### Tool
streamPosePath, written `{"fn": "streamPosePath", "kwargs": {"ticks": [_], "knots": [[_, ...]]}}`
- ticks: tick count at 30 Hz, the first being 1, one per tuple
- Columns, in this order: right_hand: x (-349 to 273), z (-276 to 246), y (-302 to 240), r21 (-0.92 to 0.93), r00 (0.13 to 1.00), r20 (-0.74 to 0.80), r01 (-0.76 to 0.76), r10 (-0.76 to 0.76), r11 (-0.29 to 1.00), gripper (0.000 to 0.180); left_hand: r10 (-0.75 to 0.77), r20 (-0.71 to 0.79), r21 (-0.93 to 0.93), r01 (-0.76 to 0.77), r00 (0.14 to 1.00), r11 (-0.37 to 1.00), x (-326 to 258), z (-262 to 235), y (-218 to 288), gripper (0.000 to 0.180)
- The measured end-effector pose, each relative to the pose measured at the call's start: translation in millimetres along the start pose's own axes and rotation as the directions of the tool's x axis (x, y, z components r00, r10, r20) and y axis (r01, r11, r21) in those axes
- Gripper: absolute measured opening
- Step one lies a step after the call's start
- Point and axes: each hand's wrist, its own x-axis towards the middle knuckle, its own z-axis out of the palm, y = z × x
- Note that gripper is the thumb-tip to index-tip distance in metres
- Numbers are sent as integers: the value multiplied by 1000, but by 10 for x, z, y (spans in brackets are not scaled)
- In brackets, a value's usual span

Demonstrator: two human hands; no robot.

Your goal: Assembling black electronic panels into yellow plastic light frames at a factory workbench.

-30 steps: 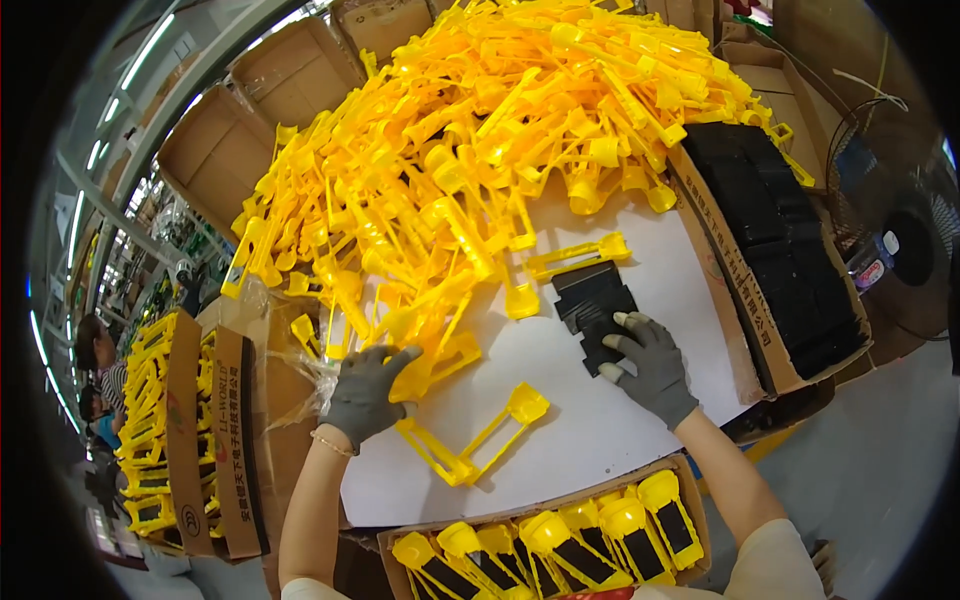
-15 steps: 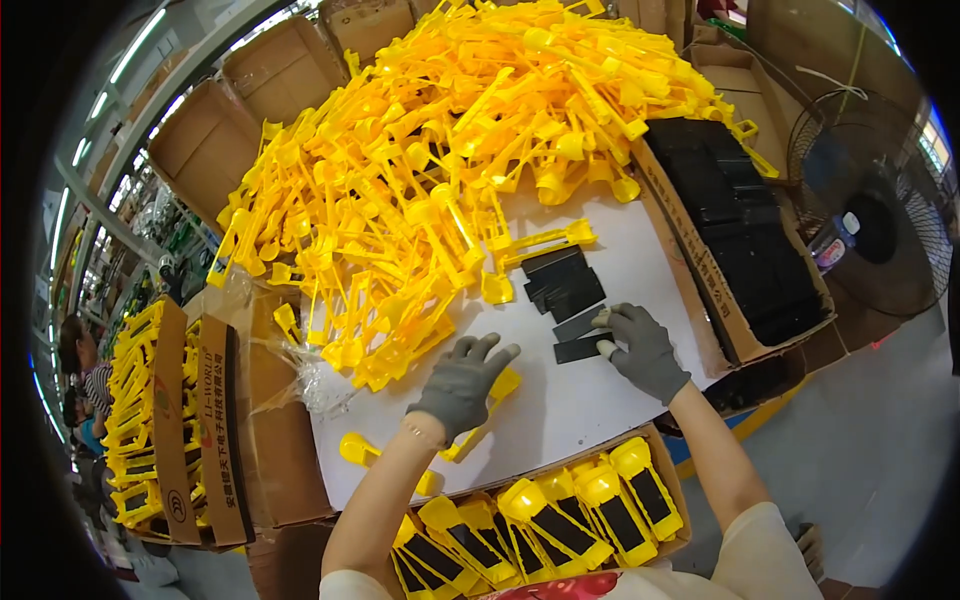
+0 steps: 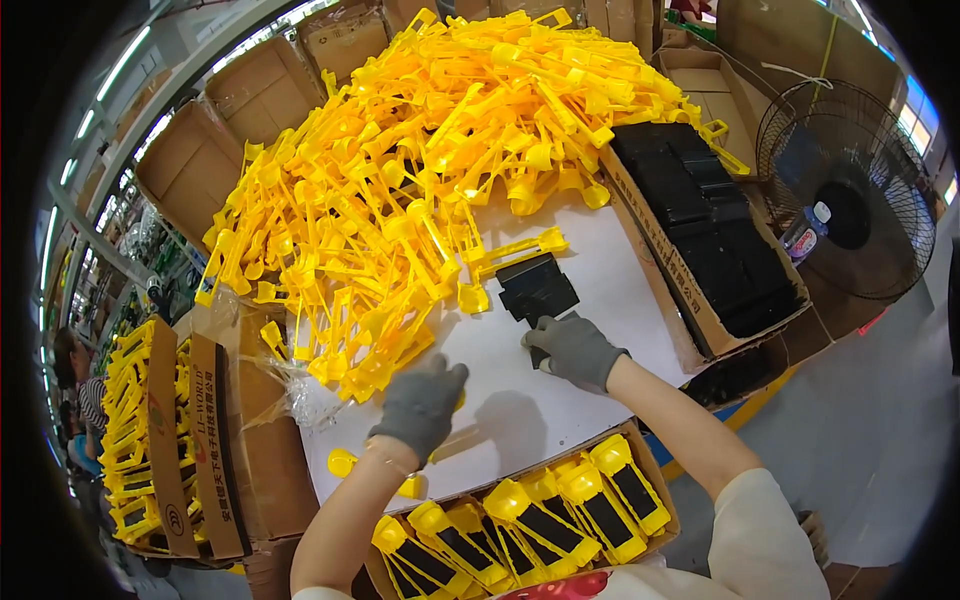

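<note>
My left hand (image 3: pixel 420 408), in a grey glove, is over the white tabletop (image 3: pixel 500 440) with its fingers curled. A yellow plastic piece (image 3: pixel 461 399) shows partly past its fingers, mostly hidden and blurred. My right hand (image 3: pixel 575 352), also gloved in grey, has its fingertips closed on a flat black strip (image 3: pixel 537 360) at the near end of a small stack of black strips (image 3: pixel 538 288). A yellow piece with a scoop-shaped end (image 3: pixel 520 252) lies just beyond that stack. Two other yellow bits, one of them rounded (image 3: pixel 341 462), lie by my left wrist.
A large heap of yellow pieces (image 3: pixel 420 150) covers the far side. An open carton of black strips (image 3: pixel 705 230) stands at right, before a fan (image 3: pixel 845 215). A near box holds yellow pieces with black strips (image 3: pixel 540 520); another carton (image 3: pixel 220 450) stands at left.
My right hand has moved left and inward, closing its fingers on the near black strip. My left hand has shifted left, its fingers now more curled. The whole view has shifted slightly.
</note>
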Motion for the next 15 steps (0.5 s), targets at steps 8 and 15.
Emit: {"fn": "streamPosePath", "kwargs": {"ticks": [8,15], "knots": [[-204,-387,-367,344,977,-115,-130,179,930,19,-653,101,-856,400,750,327,-987,-273,-183,19],[-957,-827,-1148,919,897,239,-333,372,212,16,-572,358,-908,131,738,-398,-1209,-28,569,32]]}}
